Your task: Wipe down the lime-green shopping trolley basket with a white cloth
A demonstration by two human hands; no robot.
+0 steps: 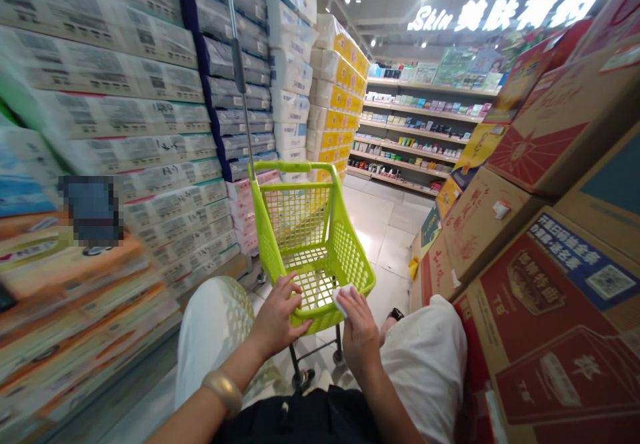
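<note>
A lime-green shopping cart [345, 257] with a latticed plastic basket stands between my knees. My left hand [281, 314] grips the basket's near left corner, fingers over the rim and thumb along its outer front. With my right hand [357, 321] I press a small white cloth or tissue [342, 297] against the near right part of the rim. The fingers of that hand lie together over the white piece and partly cover it. Nothing lies in the basket where its mesh floor shows.
Tall stacks of wrapped paper packs [150, 111] line the left. Piled cardboard cartons [555, 297] crowd the right. A tiled aisle [380, 231] leads to product shelves [415, 127]. A thin metal pole [239, 64] rises at the cart's left handle end.
</note>
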